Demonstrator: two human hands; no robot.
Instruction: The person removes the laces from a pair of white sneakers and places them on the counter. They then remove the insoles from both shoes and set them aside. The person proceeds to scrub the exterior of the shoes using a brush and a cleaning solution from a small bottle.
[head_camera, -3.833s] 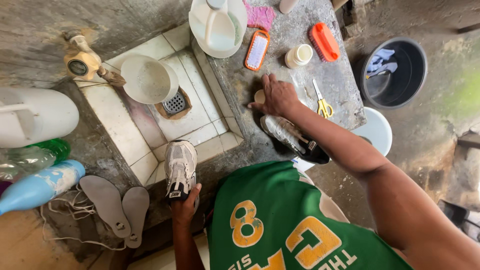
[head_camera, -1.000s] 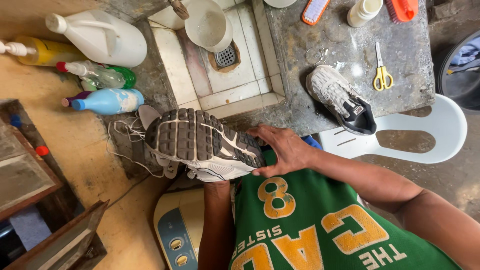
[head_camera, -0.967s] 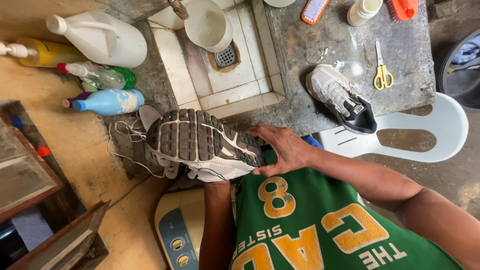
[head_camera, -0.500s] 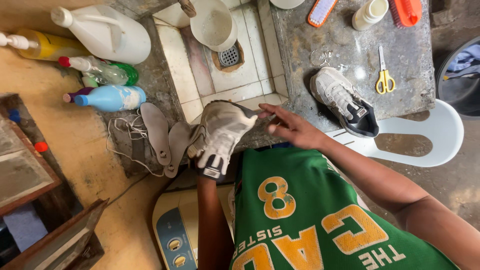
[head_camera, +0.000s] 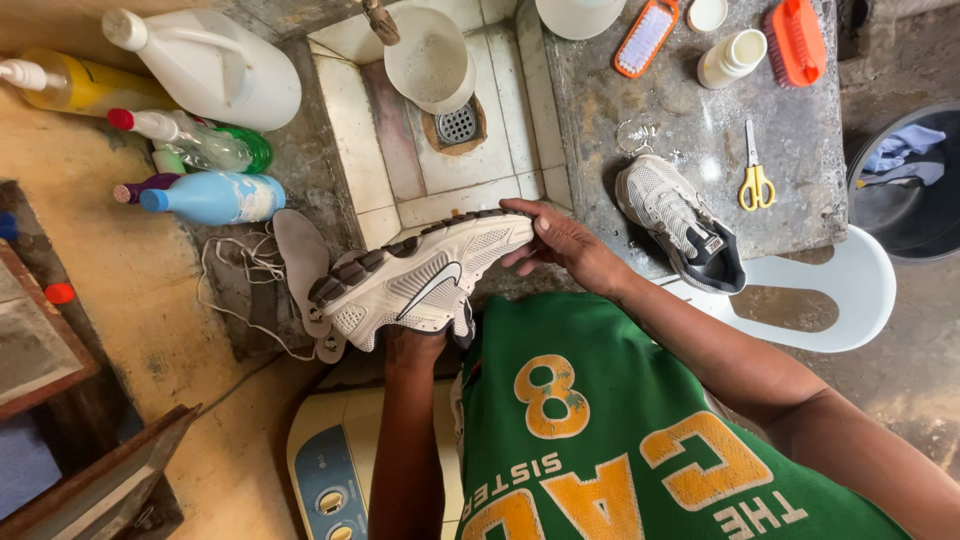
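A white sneaker (head_camera: 420, 275) with a dark-lugged sole lies on its side in front of my chest, toe pointing right. My left hand (head_camera: 418, 345) grips it from below, near the heel and collar. My right hand (head_camera: 555, 238) cups the toe end, fingers laid over the sole's tip. The matching second sneaker (head_camera: 678, 222) rests on the grey stone counter (head_camera: 700, 130), apart from both hands. Two grey insoles (head_camera: 300, 262) and loose white laces (head_camera: 232, 275) lie on the ledge just left of the held shoe.
A tiled wash basin (head_camera: 420, 150) holds a white bowl (head_camera: 430, 58) by the drain. Yellow scissors (head_camera: 755, 180), two orange brushes (head_camera: 798, 40), a small white bottle (head_camera: 732, 58) sit on the counter. Detergent bottles (head_camera: 200, 195) and a white jug (head_camera: 215, 65) stand left. White plastic chair (head_camera: 840, 300) right.
The shoe has been turned from sole-up to lying on its side, toe to the right. My right hand has shifted from the heel side to the toe end.
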